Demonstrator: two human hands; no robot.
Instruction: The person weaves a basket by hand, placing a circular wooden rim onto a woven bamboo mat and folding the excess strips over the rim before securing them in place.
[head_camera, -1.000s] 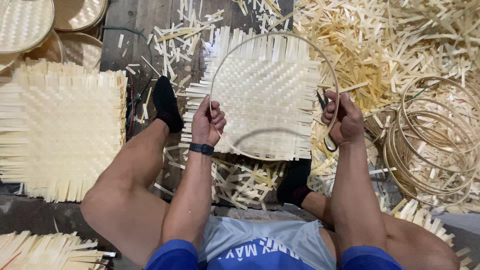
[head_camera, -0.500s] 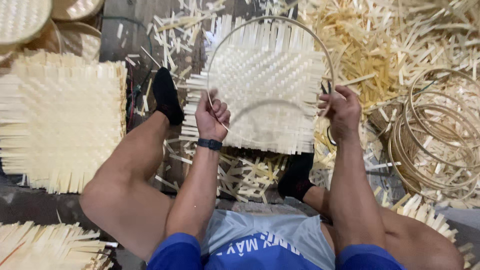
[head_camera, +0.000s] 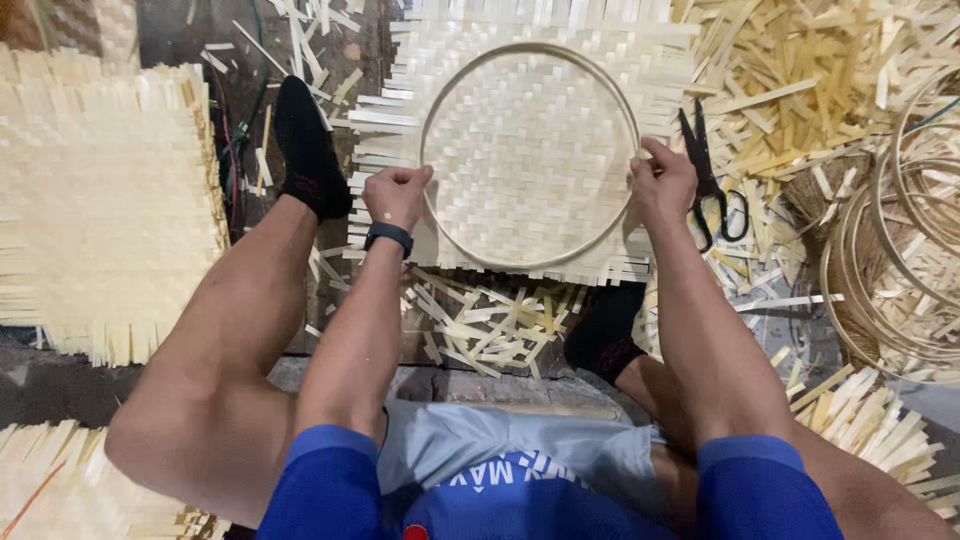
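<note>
a big woven bamboo mat (head_camera: 95, 200) lies on the floor at the left, its edges fringed with loose strip ends. a smaller woven mat (head_camera: 530, 130) lies in front of the person, between their black-socked feet. a thin round bamboo hoop (head_camera: 528, 262) rests flat on this mat. a stack of spare hoops (head_camera: 900, 280) sits at the right, amid heaps of cut bamboo strips (head_camera: 800, 70). the left hand (head_camera: 397, 195), a dark band at its wrist, is closed on the hoop's left side. the right hand (head_camera: 662, 185) is closed on the hoop's right side. black scissors (head_camera: 705, 175) lie just beside the right hand.
</note>
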